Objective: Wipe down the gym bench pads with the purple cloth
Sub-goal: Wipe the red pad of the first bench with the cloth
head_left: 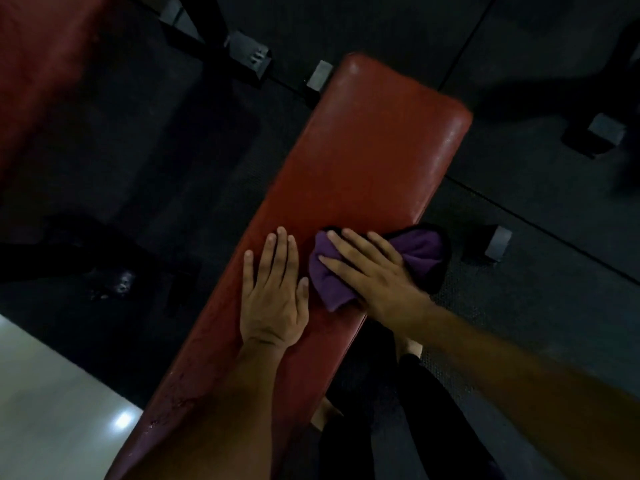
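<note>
A long red bench pad [363, 147] runs diagonally from the lower left to the upper right of the head view. My left hand [273, 292] lies flat on the pad, fingers together, holding nothing. Just to its right, my right hand [370, 268] presses down on a bunched purple cloth [424, 249] with a dark edge. The cloth sits on the pad's right side and hangs slightly over its right edge. My fingers cover the cloth's middle.
A second red pad [38, 71] shows at the upper left. Dark rubber floor [540, 296] surrounds the bench, with grey frame feet [498, 242] [320, 76] on it. Pale tiled floor [45, 410] lies at the lower left. My legs and feet [412, 403] stand right of the bench.
</note>
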The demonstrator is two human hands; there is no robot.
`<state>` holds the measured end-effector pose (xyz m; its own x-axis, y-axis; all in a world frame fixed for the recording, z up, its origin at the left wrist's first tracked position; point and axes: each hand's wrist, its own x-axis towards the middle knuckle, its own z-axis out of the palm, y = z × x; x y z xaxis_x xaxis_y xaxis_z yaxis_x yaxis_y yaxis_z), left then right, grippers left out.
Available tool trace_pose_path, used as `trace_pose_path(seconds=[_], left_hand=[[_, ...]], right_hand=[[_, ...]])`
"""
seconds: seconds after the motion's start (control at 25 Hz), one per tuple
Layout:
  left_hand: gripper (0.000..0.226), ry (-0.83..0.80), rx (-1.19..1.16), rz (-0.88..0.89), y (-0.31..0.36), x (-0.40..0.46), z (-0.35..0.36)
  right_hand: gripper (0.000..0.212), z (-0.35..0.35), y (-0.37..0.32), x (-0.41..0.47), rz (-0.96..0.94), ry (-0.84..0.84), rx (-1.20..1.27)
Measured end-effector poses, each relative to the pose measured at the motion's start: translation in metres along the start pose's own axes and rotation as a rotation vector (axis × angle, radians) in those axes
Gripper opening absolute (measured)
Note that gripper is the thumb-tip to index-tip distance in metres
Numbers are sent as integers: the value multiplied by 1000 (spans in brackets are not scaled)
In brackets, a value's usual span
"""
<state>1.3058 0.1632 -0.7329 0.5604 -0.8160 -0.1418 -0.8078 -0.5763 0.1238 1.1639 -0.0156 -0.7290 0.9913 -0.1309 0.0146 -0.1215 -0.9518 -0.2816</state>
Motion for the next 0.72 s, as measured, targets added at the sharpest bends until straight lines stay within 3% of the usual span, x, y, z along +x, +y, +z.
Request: trace_pose_path(seconds=[0.08,0.2,0.28,0.4,0.52,0.64,0.72], left_hand=[[65,4,-18,-16,2,2,-1],[65,-7,-25,-29,3,3,0],[65,-17,-22,-37,3,1,0],[66,-45,11,-37,4,4,-3],[74,-92,22,-43,8,1,-18],[79,-69,-9,15,12,26,-39],[75,-40,18,177,24,68,-45]], right_hand=[[81,-6,40,-12,101,28,47],[74,-7,69,17,578,308,276],[68,-1,43,29,827,436,403],[70,0,-10,10,887,439,667],[57,-10,-25,-17,892,482,965],[38,-27,2,-20,1240,603,1094],[35,-33,26,-4,1314,587,1036]])
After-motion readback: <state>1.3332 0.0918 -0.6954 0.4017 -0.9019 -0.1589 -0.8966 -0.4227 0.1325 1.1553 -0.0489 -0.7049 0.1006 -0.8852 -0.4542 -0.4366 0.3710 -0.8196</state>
